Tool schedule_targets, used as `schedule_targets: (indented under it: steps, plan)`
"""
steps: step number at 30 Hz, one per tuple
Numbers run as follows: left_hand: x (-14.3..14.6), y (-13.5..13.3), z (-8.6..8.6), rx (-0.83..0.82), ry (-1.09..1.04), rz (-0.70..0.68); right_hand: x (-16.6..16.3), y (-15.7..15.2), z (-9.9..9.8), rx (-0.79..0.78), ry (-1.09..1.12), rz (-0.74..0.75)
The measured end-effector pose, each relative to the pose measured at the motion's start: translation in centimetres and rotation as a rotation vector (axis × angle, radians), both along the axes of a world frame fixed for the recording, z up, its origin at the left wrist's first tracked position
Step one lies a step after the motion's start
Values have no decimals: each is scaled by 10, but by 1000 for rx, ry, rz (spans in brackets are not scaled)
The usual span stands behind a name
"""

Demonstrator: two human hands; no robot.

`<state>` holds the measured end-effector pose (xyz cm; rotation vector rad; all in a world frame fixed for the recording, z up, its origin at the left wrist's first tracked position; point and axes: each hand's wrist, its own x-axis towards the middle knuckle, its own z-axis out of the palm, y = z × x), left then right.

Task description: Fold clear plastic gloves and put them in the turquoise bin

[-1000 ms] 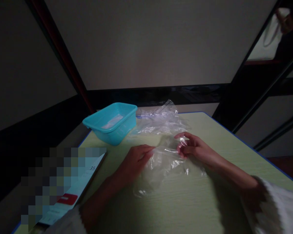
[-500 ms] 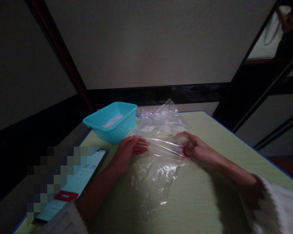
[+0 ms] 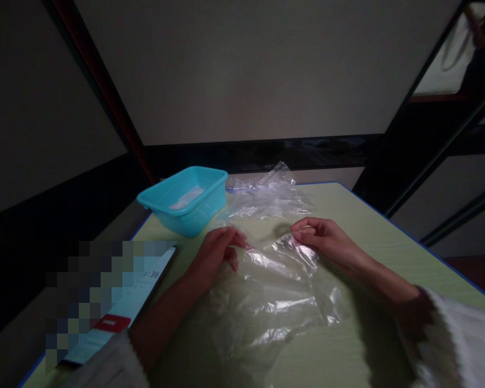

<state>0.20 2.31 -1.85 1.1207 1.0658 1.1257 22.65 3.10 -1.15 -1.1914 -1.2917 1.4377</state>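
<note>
A clear plastic bag (image 3: 281,288) hangs between my two hands over the table, its lower part spread toward me. My left hand (image 3: 220,250) pinches its upper left edge, thumb and forefinger together. At the upper right edge, my right hand (image 3: 321,237) grips the film between thumb and fingers. Behind my hands lies a loose pile of more clear plastic bags (image 3: 269,196). The bag is see-through, and whether its mouth is parted I cannot tell.
A turquoise plastic basin (image 3: 200,213) with a whitish piece inside stands at the back left, beside the pile. A phone or tablet (image 3: 145,285) with a lit screen lies at the left edge. The pale table (image 3: 372,237) has a blue rim, with panels behind it.
The bag was stretched taut and bunched between my hands; now it is spread wider and hangs down toward me. My right hand has shifted its hold to the upper edge.
</note>
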Motion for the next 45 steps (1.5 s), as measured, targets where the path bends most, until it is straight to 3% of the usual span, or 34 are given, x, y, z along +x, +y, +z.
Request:
schedule_targets:
  steps: [9, 13, 18, 23, 25, 27, 31, 34, 39, 45]
  plan:
    - [2, 0, 6, -26, 205, 146, 1, 0, 0, 59, -11, -55]
    - [2, -2, 4, 52, 312, 167, 2, 0, 1, 60, -63, -43]
    - [-1, 1, -3, 156, 599, 170, 6, 4, -5, 109, -348, -38]
    - [-8, 1, -9, 348, 1087, 260, 15, 9, -12, 464, -821, -208]
    - [-11, 0, -9, 520, 1237, 340, 16, 8, -10, 630, -885, -295]
    - [-10, -3, -7, 708, 1294, 381, 13, 3, -7, 758, -863, -277]
    - [1, -12, -8, 913, 1211, 263, -6, -14, -4, 860, -839, 51]
    - [13, -19, -15, 893, 1171, 88, -24, -25, -7, 851, -859, 264]
    - [23, -23, -30, 739, 1204, -124, -36, -31, -19, 838, -867, 352]
    - [21, -22, -37, 767, 1309, -198, -36, -32, -27, 817, -959, 374]
